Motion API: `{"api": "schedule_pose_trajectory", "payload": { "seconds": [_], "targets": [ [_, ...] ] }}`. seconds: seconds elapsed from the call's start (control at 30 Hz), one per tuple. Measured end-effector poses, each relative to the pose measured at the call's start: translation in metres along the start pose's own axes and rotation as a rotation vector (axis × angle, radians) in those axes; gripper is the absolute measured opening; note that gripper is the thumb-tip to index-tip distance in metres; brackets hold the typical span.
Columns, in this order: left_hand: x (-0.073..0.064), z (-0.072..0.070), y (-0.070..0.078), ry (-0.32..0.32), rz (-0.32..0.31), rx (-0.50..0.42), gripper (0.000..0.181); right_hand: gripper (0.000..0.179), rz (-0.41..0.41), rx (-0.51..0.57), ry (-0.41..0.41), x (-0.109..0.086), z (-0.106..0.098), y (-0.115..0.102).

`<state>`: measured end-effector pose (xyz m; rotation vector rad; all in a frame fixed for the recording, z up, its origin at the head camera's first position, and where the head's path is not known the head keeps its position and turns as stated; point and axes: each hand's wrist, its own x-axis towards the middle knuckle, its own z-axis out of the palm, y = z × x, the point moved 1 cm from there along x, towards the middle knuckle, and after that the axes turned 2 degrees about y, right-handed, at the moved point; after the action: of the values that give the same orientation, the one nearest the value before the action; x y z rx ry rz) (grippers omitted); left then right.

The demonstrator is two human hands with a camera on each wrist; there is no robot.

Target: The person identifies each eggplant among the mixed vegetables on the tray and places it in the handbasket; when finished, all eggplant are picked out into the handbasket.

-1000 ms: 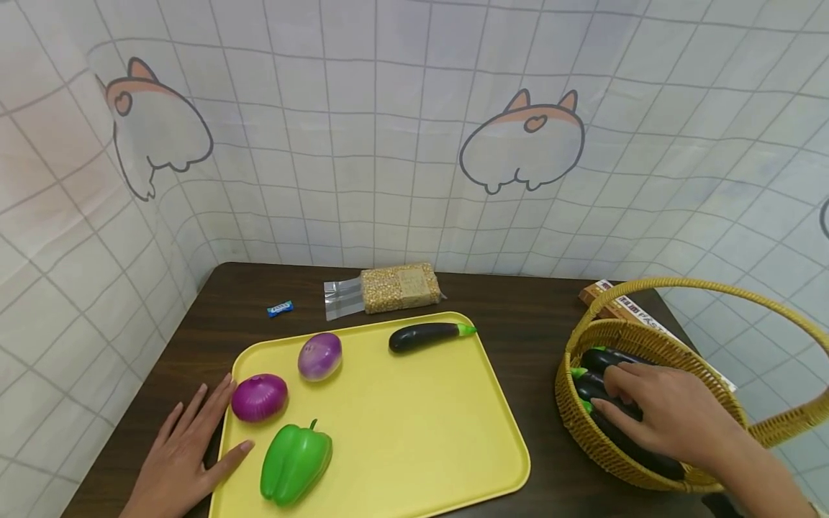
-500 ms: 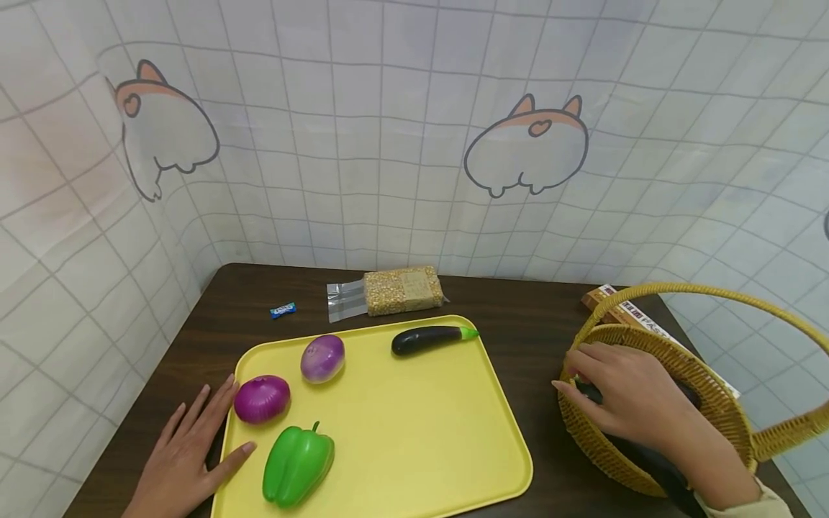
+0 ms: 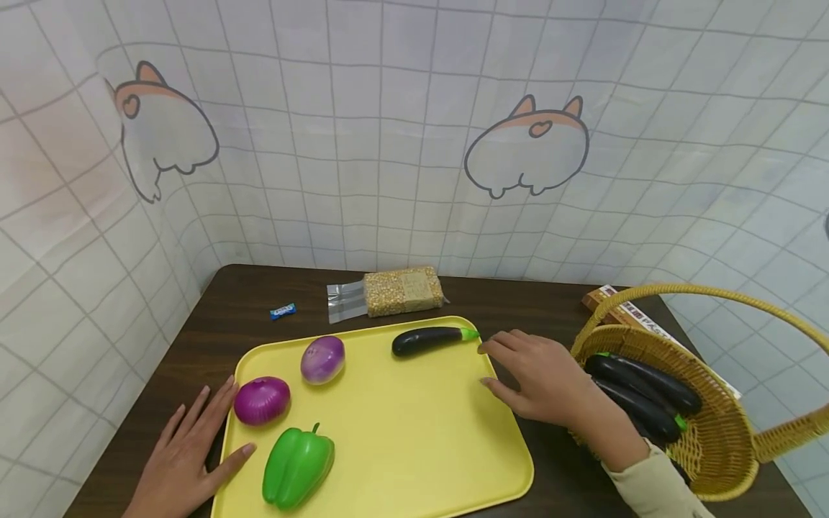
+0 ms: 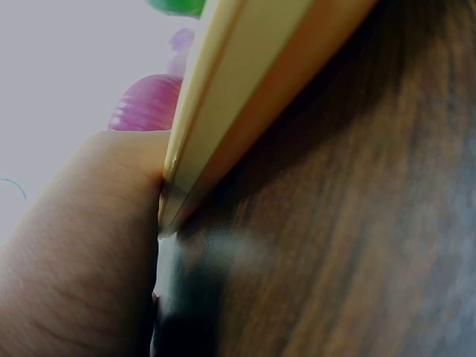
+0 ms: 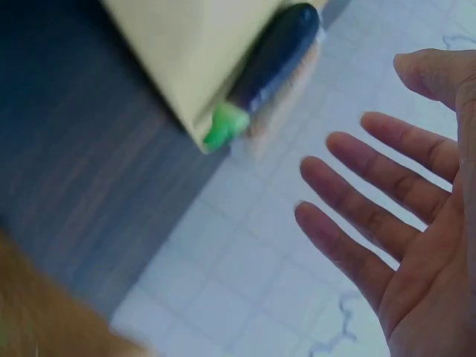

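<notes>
My right hand point(image 3: 540, 378), fingers spread and holding nothing, hovers over the right edge of the yellow tray point(image 3: 414, 432). Its fingertips are near the green stem of the eggplant point(image 3: 427, 340) at the tray's back right corner; the right wrist view shows that eggplant point(image 5: 275, 59) beyond the bare palm. At the tray's left edge rests my left hand point(image 3: 184, 453), fingers extended, thumb over the rim. Beside it on the tray lie a purple onion point(image 3: 262, 401), a paler purple and white round vegetable point(image 3: 322, 360) and a green bell pepper point(image 3: 298, 467).
A wicker basket point(image 3: 719, 460) with a tall handle stands at the right, several eggplants point(image 3: 641, 388) inside. Behind it lies a long box point(image 3: 637, 313). A bag of corn kernels point(image 3: 403, 291) and a small blue wrapper point(image 3: 282, 311) lie behind the tray on the dark table point(image 3: 518, 302).
My right hand has come out of the basket and moved left to the tray's edge, empty. The eggplants in the basket have shifted. My left hand stays in place.
</notes>
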<state>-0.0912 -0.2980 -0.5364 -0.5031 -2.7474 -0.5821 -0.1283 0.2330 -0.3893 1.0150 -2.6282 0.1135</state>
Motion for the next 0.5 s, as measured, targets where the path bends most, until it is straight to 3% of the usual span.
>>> {"api": "schedule_pose_trajectory", "payload": {
  "seconds": [0.3,0.5],
  "targets": [
    [0.0,-0.002,0.002,0.017,0.02,0.002,0.096,0.056,-0.044,0.052,-0.05,0.034,0.036,-0.009],
    [-0.002,-0.002,0.001,0.012,0.009,0.0,0.097,0.064,-0.059,0.026,-0.1,0.058,0.055,-0.012]
  ]
}}
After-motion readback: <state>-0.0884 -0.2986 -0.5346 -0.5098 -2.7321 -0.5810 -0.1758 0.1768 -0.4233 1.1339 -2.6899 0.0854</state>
